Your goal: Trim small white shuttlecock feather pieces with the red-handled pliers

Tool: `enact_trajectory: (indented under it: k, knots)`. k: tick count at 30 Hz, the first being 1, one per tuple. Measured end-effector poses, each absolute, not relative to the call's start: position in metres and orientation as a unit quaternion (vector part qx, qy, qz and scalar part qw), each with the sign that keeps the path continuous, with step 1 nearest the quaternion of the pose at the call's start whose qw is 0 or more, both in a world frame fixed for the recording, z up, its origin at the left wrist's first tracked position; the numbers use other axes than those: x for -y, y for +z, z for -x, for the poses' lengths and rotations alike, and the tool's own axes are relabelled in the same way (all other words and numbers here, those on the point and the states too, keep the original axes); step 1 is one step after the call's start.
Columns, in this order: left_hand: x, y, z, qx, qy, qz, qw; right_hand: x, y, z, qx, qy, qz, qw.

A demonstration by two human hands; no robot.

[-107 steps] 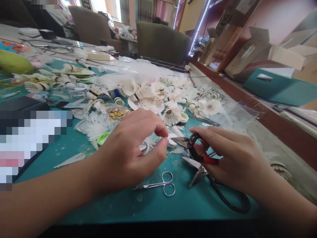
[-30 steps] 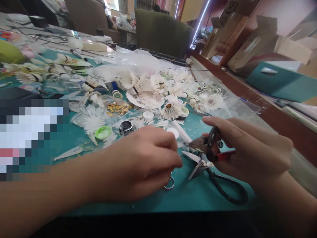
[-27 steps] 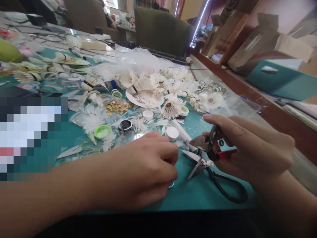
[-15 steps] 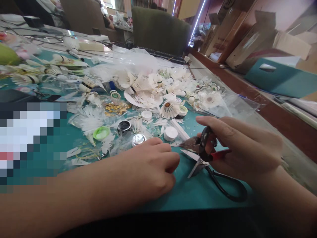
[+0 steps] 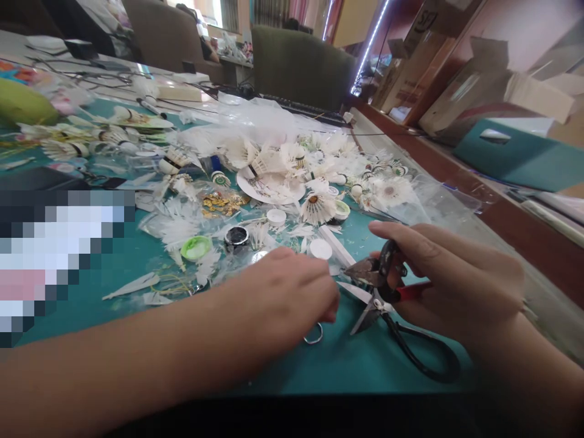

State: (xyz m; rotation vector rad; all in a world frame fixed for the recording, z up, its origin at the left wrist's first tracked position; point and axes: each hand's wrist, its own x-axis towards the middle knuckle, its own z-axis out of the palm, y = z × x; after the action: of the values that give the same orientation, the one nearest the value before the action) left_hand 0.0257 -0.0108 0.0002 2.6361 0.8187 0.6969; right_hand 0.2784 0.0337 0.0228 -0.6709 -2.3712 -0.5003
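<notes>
Right hand (image 5: 456,274), right of centre: fingers wrapped round pliers (image 5: 385,267), tips pointing left. Scissors (image 5: 393,326) lie just below them on the teal worktop (image 5: 342,372), blades parted. Left hand (image 5: 283,298), centre: fingers curled under; cannot tell whether they pinch anything, view blocked by knuckles. Metal loop (image 5: 312,343) shows just beneath, lower centre.

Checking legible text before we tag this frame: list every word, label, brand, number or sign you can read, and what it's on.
"SF": on the upper cardboard box, top right.
Green-ringed mark on a shuttlecock base: too small to read.
Faint print on the carton below the "SF": too blurred.
Pliers, black-handled scissors: no lettering visible.
Pixelated patch, left: unreadable.
</notes>
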Motion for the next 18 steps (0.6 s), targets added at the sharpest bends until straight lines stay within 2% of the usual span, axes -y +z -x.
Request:
enact_trajectory:
  k: [4, 6, 18]
  knots:
    - [0.004, 0.022, -0.014, -0.400, 0.345, -0.743, 0.410, -0.035, 0.024, -0.277, 0.903, -0.165, 0.242, 0.315]
    - [0.002, 0.027, -0.011, -0.394, 0.367, -0.689, 0.486, -0.035, 0.024, -0.276, 0.906, -0.167, 0.232, 0.312]
    - [-0.001, 0.026, -0.009, -0.357, 0.364, -0.626, 0.590, -0.036, 0.019, -0.278, 0.912, -0.167, 0.238, 0.288]
